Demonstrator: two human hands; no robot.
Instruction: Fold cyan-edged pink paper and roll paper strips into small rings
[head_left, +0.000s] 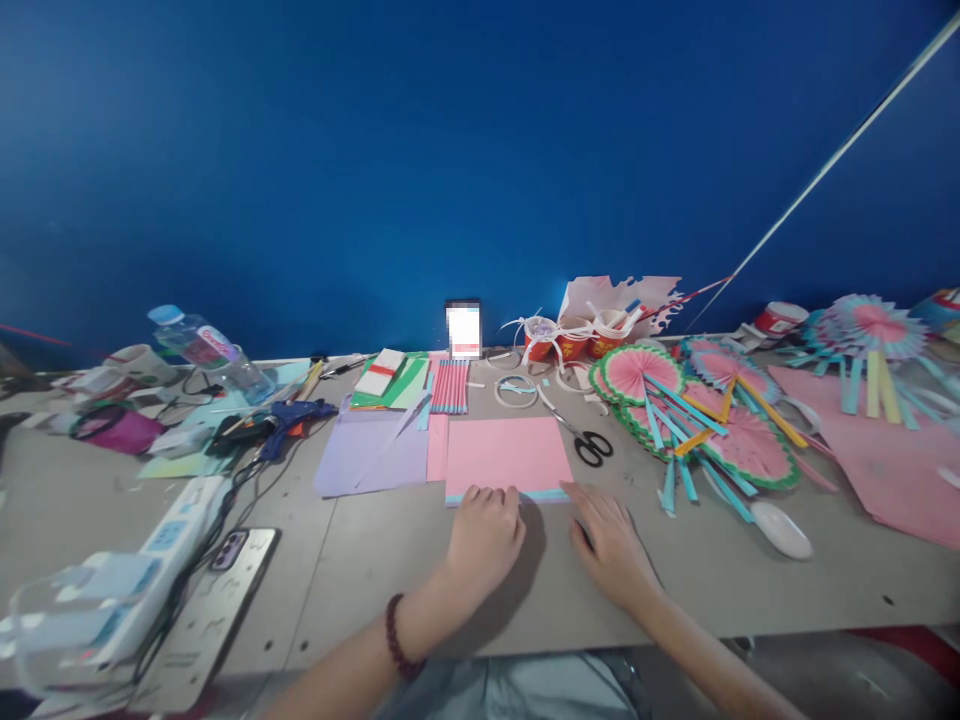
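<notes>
Centre frame, the pink sheet [506, 455] lies flat on the counter [375, 570]. The left hand [484, 535] is at its near edge, fingers curled together, though I can't tell whether they pinch the paper. The right hand [611, 545] touches the sheet's lower right corner, fingers loosely apart and flat, with the scissors [592, 447] just above it.

The pink sheet [508, 455] is smooth, matt paper on a dull grey table [360, 570] (scuffed and speckled in places). The scissors [592, 447] have black plastic handles. The white spoon [781, 528] is glossy plastic, and the bottle [202, 348] is clear plastic.
</notes>
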